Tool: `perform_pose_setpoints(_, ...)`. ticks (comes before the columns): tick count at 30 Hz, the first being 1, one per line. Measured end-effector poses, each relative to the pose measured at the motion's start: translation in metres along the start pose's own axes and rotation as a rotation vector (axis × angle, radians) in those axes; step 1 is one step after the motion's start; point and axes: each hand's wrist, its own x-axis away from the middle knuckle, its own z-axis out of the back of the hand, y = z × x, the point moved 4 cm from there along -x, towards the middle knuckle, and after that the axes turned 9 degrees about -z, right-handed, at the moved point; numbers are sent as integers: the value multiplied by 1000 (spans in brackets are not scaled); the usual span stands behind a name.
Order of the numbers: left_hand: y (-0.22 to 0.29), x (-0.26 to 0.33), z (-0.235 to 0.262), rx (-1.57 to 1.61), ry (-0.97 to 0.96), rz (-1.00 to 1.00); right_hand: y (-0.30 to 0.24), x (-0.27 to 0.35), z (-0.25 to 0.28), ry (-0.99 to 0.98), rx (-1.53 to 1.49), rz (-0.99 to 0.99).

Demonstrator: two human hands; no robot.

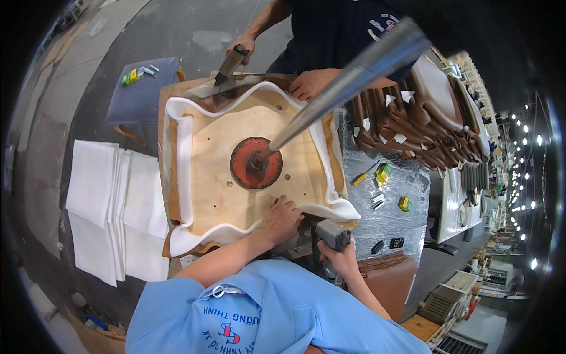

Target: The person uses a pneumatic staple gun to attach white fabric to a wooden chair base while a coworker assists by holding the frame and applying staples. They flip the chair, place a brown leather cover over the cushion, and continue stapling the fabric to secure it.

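While the left hand (282, 219) presses flat on the near edge of the plywood seat board (236, 177), its fingers spread over the white foam (180, 159) and not clamped on anything, the right hand (342, 258) has its grip wrapped tight round the handle of a grey staple gun (332, 235), just beside the board's near right corner. That board lies face down on the worktop (389, 194), the foam curling up round its rim with brown leather (172, 200) showing beneath it. Dead centre sits a red round disc (256, 163), and a long metal rod (348, 79) slants down onto it from upper right. Across the board a co-worker in a dark shirt holds a second stapler (231, 64) to the far edge with one hand, the other hand (309, 84) pushing down on the rim. On the shiny worktop to the right lie yellow and green staple boxes (383, 172) and loose staple strips (377, 200). Behind them, a stack of finished brown seats (424, 130). Left of the board, white sheets (112, 206) lie piled on the floor, and a blue stool (141, 88) carries more staple boxes.
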Motion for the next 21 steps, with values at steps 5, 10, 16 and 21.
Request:
perform_pose_setpoints(5, -2, 5, -1, -13, 151, -5, -21, -16, -6, 18, 109, -53)
perform_pose_setpoints(10, -6, -3, -7, -9, 50, 53, -37, -23, -14, 2, 154, -50)
perform_pose_setpoints(16, -4, -2, -5, -12, 74, 56, -57, -40, -14, -32, 263, -41)
perform_pose_setpoints(21, -1, -1, -4, -44, 147, 42, -64, -37, -17, -21, 310, -6)
